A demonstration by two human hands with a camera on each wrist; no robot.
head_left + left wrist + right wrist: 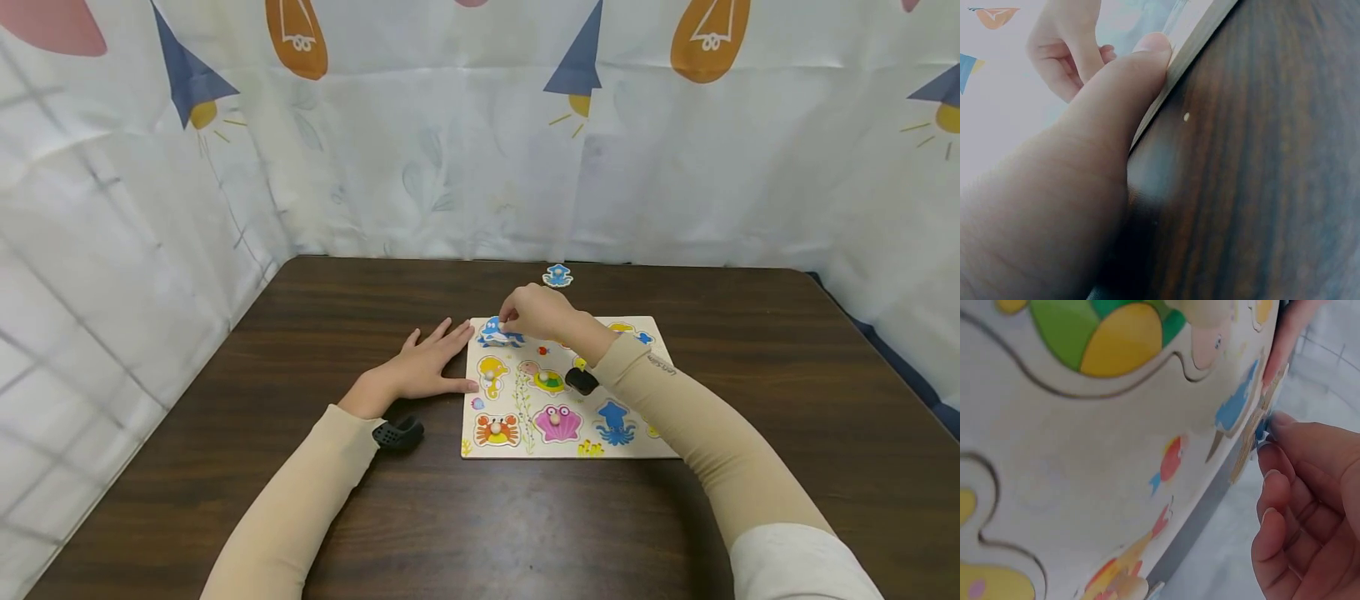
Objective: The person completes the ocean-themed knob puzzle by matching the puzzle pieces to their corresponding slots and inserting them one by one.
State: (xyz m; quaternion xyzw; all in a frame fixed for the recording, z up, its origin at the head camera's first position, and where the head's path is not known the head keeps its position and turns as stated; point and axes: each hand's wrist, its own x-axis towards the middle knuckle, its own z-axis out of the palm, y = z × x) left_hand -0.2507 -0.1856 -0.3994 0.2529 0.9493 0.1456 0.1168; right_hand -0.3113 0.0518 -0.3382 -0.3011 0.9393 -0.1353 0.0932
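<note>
My right hand (pixel 542 312) reaches across the pegged puzzle board (pixel 551 451) to its upper left corner. Thumb and fingertips pinch a blue sea-animal puzzle piece (pixel 492 332) by its knob. In the right wrist view this piece (pixel 1246 447) is tilted on edge close over a recess with a blue picture (pixel 1237 403). My left hand (pixel 420 367) lies with fingers spread at the board's left edge. In the left wrist view, the left thumb (pixel 1150 50) touches that edge.
Another blue piece (pixel 557 276) lies on the dark wooden table (pixel 360 308) behind the board. On the board are a seahorse (pixel 492 377), a turtle (pixel 547 380), a crab (pixel 497 430), a pink shell (pixel 558 423) and a blue squid picture (pixel 615 423). Patterned curtains (pixel 480 167) enclose the table.
</note>
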